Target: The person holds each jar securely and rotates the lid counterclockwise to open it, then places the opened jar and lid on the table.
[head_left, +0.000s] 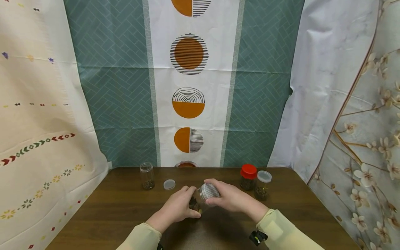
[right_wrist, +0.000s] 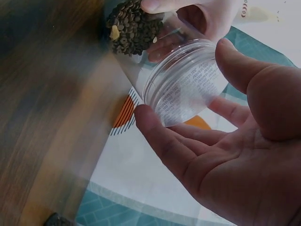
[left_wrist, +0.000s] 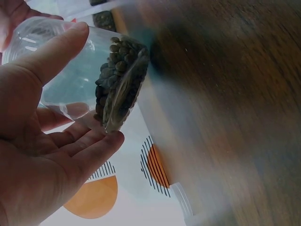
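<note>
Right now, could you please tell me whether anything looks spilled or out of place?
No spill shows. The loose lid stands out: it lies on the table beside the left jar, which looks uncapped, unlike the red-lidded jar and clear-lidded jar. The held jar, between left hand and right hand, is tilted.

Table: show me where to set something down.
Bare: in front of the leftmost jar, left of the left hand; between the clear-lidded jar and the right edge of the table. Crowded: around the held jar, and by the red-lidded jar.
</note>
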Available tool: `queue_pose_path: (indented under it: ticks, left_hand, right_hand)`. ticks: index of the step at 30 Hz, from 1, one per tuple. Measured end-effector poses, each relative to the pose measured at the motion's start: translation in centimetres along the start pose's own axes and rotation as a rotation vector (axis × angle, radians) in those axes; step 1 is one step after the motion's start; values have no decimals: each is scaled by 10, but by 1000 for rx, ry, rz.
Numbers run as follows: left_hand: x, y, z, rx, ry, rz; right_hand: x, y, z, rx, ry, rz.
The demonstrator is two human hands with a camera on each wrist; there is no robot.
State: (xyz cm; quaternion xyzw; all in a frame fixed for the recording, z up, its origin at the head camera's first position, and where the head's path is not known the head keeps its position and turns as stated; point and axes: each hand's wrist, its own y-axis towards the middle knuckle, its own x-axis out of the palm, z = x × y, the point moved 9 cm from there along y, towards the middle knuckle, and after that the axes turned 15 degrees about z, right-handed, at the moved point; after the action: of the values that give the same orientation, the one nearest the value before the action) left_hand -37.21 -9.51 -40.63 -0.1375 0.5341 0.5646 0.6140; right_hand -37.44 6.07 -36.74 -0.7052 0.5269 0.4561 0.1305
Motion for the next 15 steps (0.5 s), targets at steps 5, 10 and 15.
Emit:
queue_pose_path:
  ticks: [5,10,15]
  left_hand:
    - [0,1,1,10,7,5]
    - [0,1,1,9,8,1]
    - [2,0,0,3,7,-9]
  right_hand:
    - [-2,-1,-2,-29,17,-16]
    - [-4,-1,-5,-80,16,-29]
    - [-3,-2,-4,-102,5,-43]
